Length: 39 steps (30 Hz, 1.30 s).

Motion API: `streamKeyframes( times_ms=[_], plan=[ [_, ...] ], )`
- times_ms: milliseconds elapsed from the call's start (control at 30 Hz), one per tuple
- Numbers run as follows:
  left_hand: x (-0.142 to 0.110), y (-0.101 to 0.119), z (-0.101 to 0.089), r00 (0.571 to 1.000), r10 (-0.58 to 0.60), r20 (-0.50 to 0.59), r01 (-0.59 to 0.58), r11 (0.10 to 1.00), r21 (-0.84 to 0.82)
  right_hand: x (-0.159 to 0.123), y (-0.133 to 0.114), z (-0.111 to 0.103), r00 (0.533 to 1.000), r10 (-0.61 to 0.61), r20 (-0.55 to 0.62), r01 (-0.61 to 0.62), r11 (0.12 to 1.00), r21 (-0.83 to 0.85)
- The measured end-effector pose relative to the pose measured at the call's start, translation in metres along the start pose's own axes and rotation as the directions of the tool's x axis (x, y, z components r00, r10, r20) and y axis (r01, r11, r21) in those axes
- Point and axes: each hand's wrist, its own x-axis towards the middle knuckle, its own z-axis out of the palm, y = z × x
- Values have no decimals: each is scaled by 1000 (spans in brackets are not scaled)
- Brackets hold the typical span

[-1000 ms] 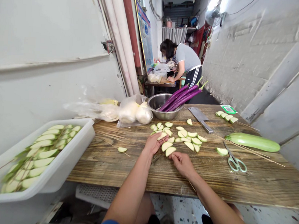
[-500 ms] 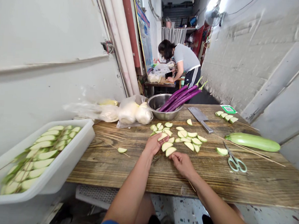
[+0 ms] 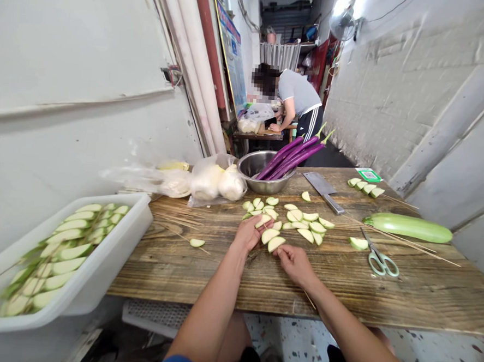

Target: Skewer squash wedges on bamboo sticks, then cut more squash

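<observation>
My right hand [image 3: 296, 265] is closed round a thin wooden skewer [image 3: 309, 300], whose lower end sticks out past my wrist. Two pale green squash slices [image 3: 276, 244] sit by its fingertips, apparently on the skewer. In my left hand [image 3: 247, 235], the fingers are curled on another half-round squash slice [image 3: 263, 221], close to the skewer's far end; the tip itself is hard to make out. Just beyond both hands lie loose squash slices [image 3: 301, 220] in two clusters on the wooden table [image 3: 170, 275].
A white bin [image 3: 132, 234] of skewered slices stands left. Behind are bagged white vegetables [image 3: 219, 182] and a steel bowl [image 3: 262, 187] with purple eggplants [image 3: 292, 159]. Rightward lie a cleaver [image 3: 325, 191], scissors [image 3: 380, 260], a whole squash [image 3: 409, 228] and loose skewers. Another person [image 3: 300, 94] bends over a farther table.
The view has shifted very slightly. Both hands keep nearly the same position and hold on the slices and skewer.
</observation>
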Motion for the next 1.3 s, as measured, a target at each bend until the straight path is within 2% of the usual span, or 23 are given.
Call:
streamKeyframes(
  times_ms=[700,900,1067,1300],
  plan=[
    [-2,-2,5,999,-16,-33,15,999,-28,1,-2,0,1000,0,-14,-1,1000,-27],
    [-7,-5,11,1000,-11,-3,11,1000,24,2,-2,0,1000,7,-27,-7,1000,-17],
    [-8,-5,12,1000,3,16,-3,1000,7,4,-2,1,999,8,-34,-8,1000,-19],
    [-7,1,11,994,-100,52,106,987,-122,5,-1,1,998,9,-58,-10,1000,-13]
  ],
)
